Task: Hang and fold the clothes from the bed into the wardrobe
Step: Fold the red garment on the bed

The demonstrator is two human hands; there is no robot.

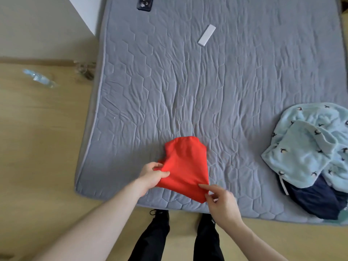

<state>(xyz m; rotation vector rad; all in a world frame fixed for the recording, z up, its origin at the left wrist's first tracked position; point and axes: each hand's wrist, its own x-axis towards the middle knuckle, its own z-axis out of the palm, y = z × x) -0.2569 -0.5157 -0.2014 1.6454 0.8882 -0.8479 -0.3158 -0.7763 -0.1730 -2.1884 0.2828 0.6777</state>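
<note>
Head view: single camera looking down on the near edge of a grey quilted mattress (207, 81)
Garment in hand: small red soft-fabric garment (185, 166), partly folded, lying on the mattress near its front edge, just ahead of the person's feet
Left hand (152, 177): thumb and fingers pinch the garment's left edge, lifting it slightly
Right hand (219, 199): fingers curled at the lower right corner, forefinger lying on the cloth; it appears to pinch that corner
Handling: likely very light and limp, no stiffness of its own, so it will sag and unfold unless held at two edges or carried flat
Where to hold: opposite edges or corners, as now; once folded, a palm underneath would probably keep the shape
Waiting pile: pale blue fleece with small dark bird print (310, 146) heaped over a dark navy garment (316, 200) at the right, well apart from the red one
Other items: white flat rectangular object (206, 35) and dark phone (145, 3) farther up the mattress; clear plastic bottle (40, 80) on the wooden floor
</note>
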